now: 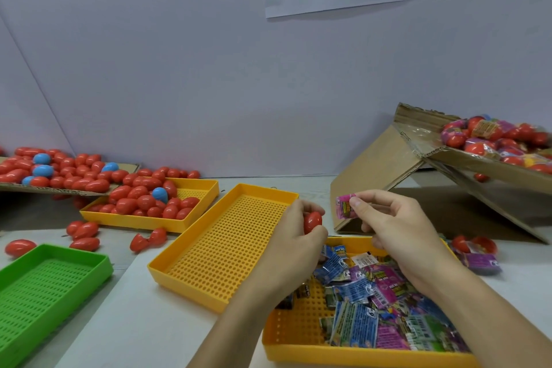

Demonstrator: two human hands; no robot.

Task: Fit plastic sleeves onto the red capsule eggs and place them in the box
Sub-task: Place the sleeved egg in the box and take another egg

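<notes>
My left hand (298, 233) grips a red capsule egg (312, 222) above the near end of an empty yellow tray (227, 251). Just to its right, my right hand (391, 224) pinches a pink printed plastic sleeve (346, 206) by its edge. The sleeve and the egg are a short gap apart. Below my hands a yellow tray (298, 349) holds several flat blue, pink and green sleeves (385, 305). The tilted cardboard box (490, 164) at the right holds several sleeved eggs (490, 134).
A yellow tray (191, 222) of red and blue eggs and a cardboard sheet (59, 188) piled with eggs lie at the left. Loose eggs (85, 233) sit beside a green tray (44, 293). Sleeved pieces (481, 257) lie at the right.
</notes>
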